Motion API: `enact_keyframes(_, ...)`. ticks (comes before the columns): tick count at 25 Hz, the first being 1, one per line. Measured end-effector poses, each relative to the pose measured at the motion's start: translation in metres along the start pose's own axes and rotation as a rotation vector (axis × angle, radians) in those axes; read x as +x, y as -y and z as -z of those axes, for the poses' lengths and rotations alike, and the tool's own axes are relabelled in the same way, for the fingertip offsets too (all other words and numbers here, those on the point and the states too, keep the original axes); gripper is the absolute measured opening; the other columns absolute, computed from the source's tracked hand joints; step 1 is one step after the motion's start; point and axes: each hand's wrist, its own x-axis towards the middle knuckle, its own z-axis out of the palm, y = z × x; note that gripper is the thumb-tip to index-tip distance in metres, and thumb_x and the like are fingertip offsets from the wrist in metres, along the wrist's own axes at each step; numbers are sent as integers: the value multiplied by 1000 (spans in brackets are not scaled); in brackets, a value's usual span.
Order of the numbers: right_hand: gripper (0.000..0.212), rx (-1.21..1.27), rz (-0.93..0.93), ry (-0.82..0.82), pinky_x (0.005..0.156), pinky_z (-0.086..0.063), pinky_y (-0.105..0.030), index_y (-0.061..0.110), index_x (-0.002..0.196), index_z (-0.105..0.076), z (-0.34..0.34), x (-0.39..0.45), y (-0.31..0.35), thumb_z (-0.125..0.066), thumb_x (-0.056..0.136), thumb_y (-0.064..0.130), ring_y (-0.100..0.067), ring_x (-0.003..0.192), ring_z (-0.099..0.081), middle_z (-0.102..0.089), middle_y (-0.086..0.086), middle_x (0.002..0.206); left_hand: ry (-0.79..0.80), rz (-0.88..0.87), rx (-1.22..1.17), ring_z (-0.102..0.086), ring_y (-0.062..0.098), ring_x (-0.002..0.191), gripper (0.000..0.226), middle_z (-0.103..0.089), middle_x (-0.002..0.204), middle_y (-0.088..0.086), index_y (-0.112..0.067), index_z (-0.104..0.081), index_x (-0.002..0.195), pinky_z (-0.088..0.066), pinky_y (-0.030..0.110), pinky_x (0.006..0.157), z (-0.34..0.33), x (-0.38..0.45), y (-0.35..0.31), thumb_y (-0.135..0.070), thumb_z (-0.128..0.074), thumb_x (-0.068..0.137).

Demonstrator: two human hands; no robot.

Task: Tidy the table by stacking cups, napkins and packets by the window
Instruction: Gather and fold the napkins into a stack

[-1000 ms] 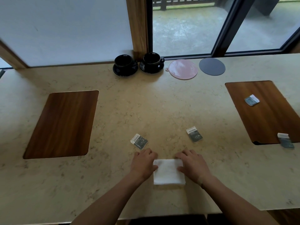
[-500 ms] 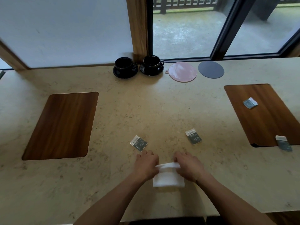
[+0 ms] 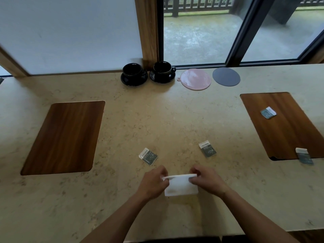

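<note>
Held item: white folded paper napkin (image 3: 181, 185), far edge raised off the pale speckled stone table (image 3: 157, 123), near edge flat on it. Left hand (image 3: 154, 184) pinching the raised edge at its left corner; right hand (image 3: 204, 181) pinching the same edge at its right corner; both clenched on the napkin, neither released. Just beyond the left-hand grip: small grey-and-white sachet packet (image 3: 148, 156), lying flat, apart from the fingers. Beyond the right-hand grip and a little outward: second grey sachet packet (image 3: 207, 150). Well to the right of the grip: third sachet packet (image 3: 268, 112) on the right-hand brown wooden placemat (image 3: 284, 130), fourth sachet packet (image 3: 304, 156) straddling that mat's near edge. Well to the left of the grip: second brown wooden placemat (image 3: 63, 137), bare. Far ahead of the grip, against the window: two black ceramic cups on black saucers (image 3: 148, 73), side by side, not stacked; pink round silicone coaster (image 3: 195, 79); grey round silicone coaster (image 3: 226, 76). Step judged in hand: folding or lifting the napkin. Handling note: keep both corners level and the edge taut; bring it over evenly to meet the near edge; avoid dragging toward the nearby packet. Destination judged to be beside the cups.
</note>
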Motion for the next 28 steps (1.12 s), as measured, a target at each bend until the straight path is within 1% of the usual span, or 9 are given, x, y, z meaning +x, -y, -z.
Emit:
enact_keyframes(4,36,568,-101,-6,75,-53,-38,6,98,-62,21,3,7,-70,75,31,-27,90,-66,-69,-14,102,-44,121,-372,-54,17,74,10,-62,85,3,-22,-53,85,-43,30,67,16,14,-16,-14,-58,88)
enact_keyframes(6,32,723,-131,-24,81,-55,-45,3,107,-62,32,10,11,-71,82,22,-33,97,-67,-70,-16,107,-56,185,-519,-54,16,78,8,-63,90,5,-19,-54,89,-43,30,70,24,27,-30,-13,-58,90)
enact_keyframes(9,22,752,-144,-114,82,-57,-47,7,109,-62,49,23,19,-66,90,18,-32,98,-67,-69,-12,109,-97,260,-712,-56,18,79,5,-63,93,6,-17,-56,92,-46,30,69,33,49,-52,-13,-56,92)
enact_keyframes(12,16,764,-135,-232,64,-59,-35,12,106,-62,71,35,26,-63,93,23,-24,86,-66,-68,-8,103,-93,320,-873,-59,19,79,7,-63,91,5,-15,-61,94,-48,29,65,39,71,-75,-19,-55,94)
enact_keyframes(14,19,761,-131,-291,61,-58,-34,15,108,-59,86,43,28,-61,94,27,-23,86,-66,-67,-5,102,-71,334,-928,-61,20,77,11,-64,88,5,-13,-63,94,-50,29,64,44,87,-90,-21,-57,94)
enact_keyframes(17,22,770,-112,-349,65,-61,-37,14,113,-56,108,59,25,-57,96,29,-25,89,-66,-67,-5,105,-64,338,-883,-61,19,74,13,-64,89,4,-11,-63,99,-50,26,60,48,114,-110,-22,-59,94)
enact_keyframes(19,18,797,-83,-374,65,-58,-33,15,111,-55,123,71,20,-56,97,27,-21,87,-67,-69,-4,103,-71,321,-815,-60,20,78,19,-64,96,5,-11,-62,107,-50,27,60,49,134,-122,-24,-58,93)
enact_keyframes(24,23,780,-84,-379,57,-44,-24,20,115,-54,165,113,10,-60,94,25,-14,76,-62,-71,-3,99,-202,252,-644,-62,19,73,16,-68,96,6,-12,-65,101,-50,27,52,51,193,-151,-23,-54,94)
enact_keyframes(28,27,775,-89,-356,55,-45,-30,19,115,-57,204,154,-1,-64,89,16,-19,74,-61,-71,-3,94,-300,216,-566,-57,19,58,19,-68,89,11,-9,-62,99,-46,29,47,58,248,-160,-25,-53,95)
